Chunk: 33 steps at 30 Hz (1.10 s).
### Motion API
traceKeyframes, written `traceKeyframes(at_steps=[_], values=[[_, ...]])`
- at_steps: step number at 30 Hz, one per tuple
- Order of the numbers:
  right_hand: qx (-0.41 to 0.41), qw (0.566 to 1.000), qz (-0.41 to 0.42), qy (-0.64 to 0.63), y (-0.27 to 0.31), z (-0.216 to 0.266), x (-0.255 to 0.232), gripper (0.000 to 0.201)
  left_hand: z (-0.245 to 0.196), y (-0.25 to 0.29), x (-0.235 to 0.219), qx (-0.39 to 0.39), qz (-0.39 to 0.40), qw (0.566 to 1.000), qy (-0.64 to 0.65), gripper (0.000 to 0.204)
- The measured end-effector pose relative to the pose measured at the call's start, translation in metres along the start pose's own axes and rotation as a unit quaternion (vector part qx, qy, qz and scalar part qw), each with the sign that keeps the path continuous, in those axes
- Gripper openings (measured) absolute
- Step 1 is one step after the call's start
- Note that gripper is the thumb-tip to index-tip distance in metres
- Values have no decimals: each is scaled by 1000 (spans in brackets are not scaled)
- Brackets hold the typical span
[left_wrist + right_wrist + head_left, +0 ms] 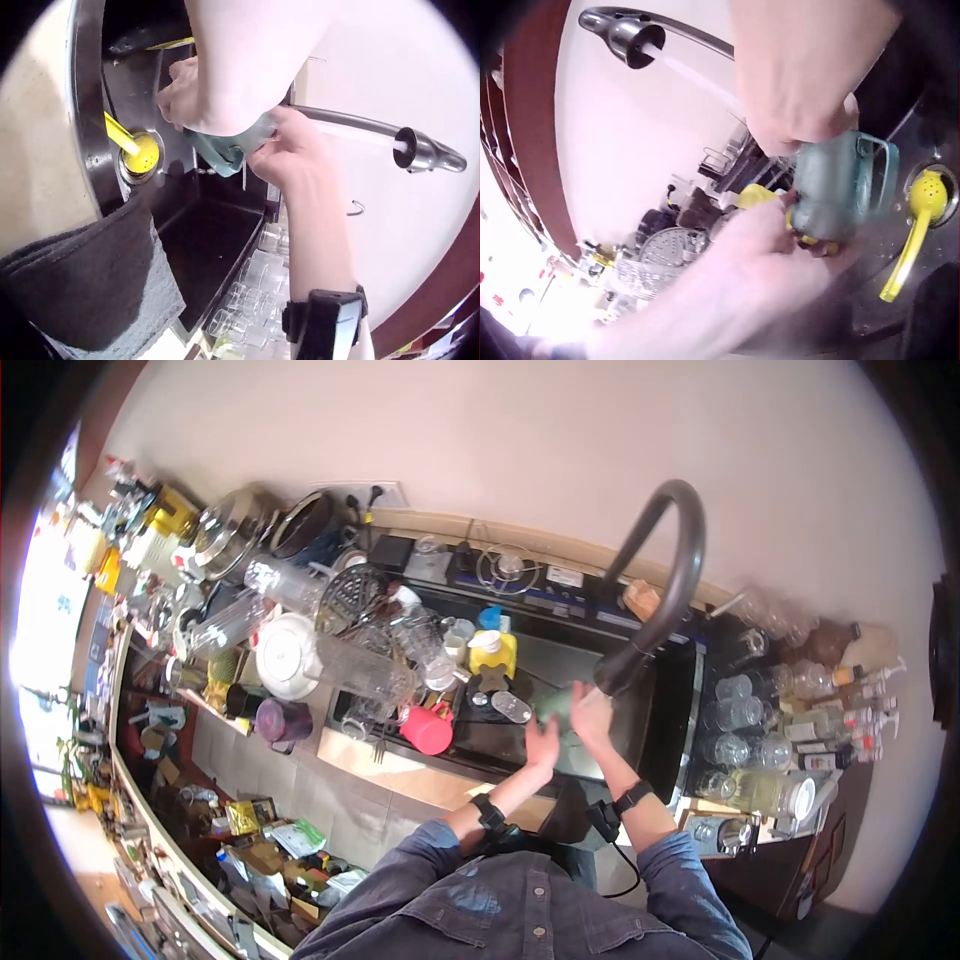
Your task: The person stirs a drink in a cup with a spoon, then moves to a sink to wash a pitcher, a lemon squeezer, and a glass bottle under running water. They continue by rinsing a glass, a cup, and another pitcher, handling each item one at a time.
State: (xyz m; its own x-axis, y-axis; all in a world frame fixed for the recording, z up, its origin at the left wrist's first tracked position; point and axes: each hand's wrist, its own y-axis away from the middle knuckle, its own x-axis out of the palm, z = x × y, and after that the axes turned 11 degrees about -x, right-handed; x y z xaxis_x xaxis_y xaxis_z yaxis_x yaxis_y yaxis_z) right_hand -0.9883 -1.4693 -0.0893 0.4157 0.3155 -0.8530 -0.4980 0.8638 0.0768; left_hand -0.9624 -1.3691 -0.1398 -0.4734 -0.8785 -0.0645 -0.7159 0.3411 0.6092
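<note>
- Purple pitcher (283, 723): located to the left of the sink (206, 240).
- Clear containers (365, 670): piled together at the left side of the sink, to the rear of the purple pitcher.
- Red cup (428, 731): positioned near the left end of the sink, toward its front edge.
- Yellow bottle (493, 657): positioned at the left part of the sink, toward its rear edge.
- Left hand (542, 747): over the sink. The fingers and thumb grip one end of the green jug.
- Green jug (827, 184): held above the sink between both hands, body tilted. The side handle points toward the sink's front edge in the right wrist view.
- Yellow squeezer (930, 196): its round head rests on the drain (952, 191) of the sink, below the jug.
- Right hand (592, 717): over the sink. The fingers curl on the opposite end of the green jug.
- Grey towel (97, 274): draped at the front edge of the sink.
- Faucet (690, 560): arches over the sink from its rear edge. A water stream (694, 82) runs from the nozzle toward the hands.
- Glasses (737, 712): grouped to the right of the sink.
</note>
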Motion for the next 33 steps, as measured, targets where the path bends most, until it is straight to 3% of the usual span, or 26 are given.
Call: traceKeyframes(at_steps=[1,2,4,6,9,10,12,14,15,16,18,19,22,26,28,30,32,33], values=[[12,1000,2,-6,2,6,-11,48,-14,8,-6,62,20,992,-110,57],[23,1000,4,-11,4,13,-24,48,-25,24,-7,109,-25,969,-218,66],[18,1000,1,20,3,4,-25,47,-28,21,-9,298,-32,887,-352,83],[-35,998,13,-49,2,-11,-19,46,-45,24,-11,236,93,898,-361,89],[-124,988,90,-12,7,3,-36,43,-87,28,-19,100,239,892,-370,96],[-125,989,71,17,8,7,-35,41,-95,26,-21,50,280,884,-370,98],[-122,989,31,73,13,16,-32,37,-46,1,-3,103,241,898,-352,88],[-140,983,69,96,8,31,-31,32,-20,-14,17,163,166,904,-358,83],[-165,981,72,79,3,25,-23,32,-12,-22,20,103,184,911,-354,77],[-188,977,73,63,0,24,-19,32,-31,-8,13,60,179,919,-346,78],[-157,971,155,94,-10,28,-19,33,-71,19,-2,-23,174,928,-330,80],[-138,965,195,110,-14,30,-20,33,-76,25,-5,-14,179,922,-342,81],[-171,945,192,203,-12,34,-22,33,-78,35,-10,20,173,904,-391,85],[-40,981,109,159,-16,13,-15,40,-72,42,-12,120,116,855,-492,93],[-50,995,68,58,-13,3,-21,48,-75,38,-12,135,120,845,-503,95],[-20,996,75,-48,-11,-3,-38,47,-71,27,-14,103,160,883,-430,102],[-90,993,39,-72,1,-8,-54,37,-73,19,-17,62,213,920,-322,104],[-135,989,7,-61,10,-11,-62,35,-71,18,-16,83,208,934,-277,95]])
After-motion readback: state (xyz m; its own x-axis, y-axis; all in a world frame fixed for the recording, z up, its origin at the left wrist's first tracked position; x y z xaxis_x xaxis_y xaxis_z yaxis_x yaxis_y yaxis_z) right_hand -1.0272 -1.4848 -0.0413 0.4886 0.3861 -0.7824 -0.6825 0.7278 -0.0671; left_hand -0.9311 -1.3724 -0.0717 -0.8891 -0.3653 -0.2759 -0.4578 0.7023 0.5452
